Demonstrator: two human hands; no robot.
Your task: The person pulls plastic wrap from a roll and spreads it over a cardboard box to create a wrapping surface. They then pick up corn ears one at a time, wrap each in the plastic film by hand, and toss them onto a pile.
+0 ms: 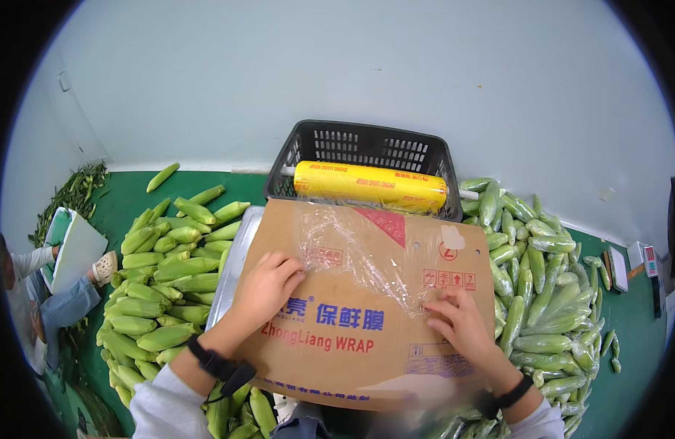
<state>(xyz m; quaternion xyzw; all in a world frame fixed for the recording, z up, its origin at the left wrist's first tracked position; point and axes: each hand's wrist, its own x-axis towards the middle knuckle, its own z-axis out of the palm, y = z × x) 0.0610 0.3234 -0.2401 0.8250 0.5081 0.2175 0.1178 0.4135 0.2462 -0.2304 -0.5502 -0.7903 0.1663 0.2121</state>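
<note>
A flattened brown cardboard sheet (pixel 337 362) with printed writing lies over a metal tray (pixel 227 285) in front of me. Clear plastic film (pixel 359 258) stretches across its upper half, coming from a yellow roll of cling wrap (pixel 370 185) on a pale rod. That roll rests across a black plastic crate (pixel 365 134) behind the board. My left hand (pixel 277 280) is over the board's left part, at the film's left side, fingers bent. My right hand (pixel 458 321) has its thumb and fingertips at the film's lower right corner; whether they pinch it is unclear.
Unwrapped corn ears in green husks (pixel 167 274) are piled at left. Film-wrapped green vegetables (pixel 551 307) are heaped at right, with a scale (pixel 648 260) beyond. A person (pixel 35 296) sits at far left beside a white container (pixel 74 247) and loose husks (pixel 68 197). A wall stands behind the crate.
</note>
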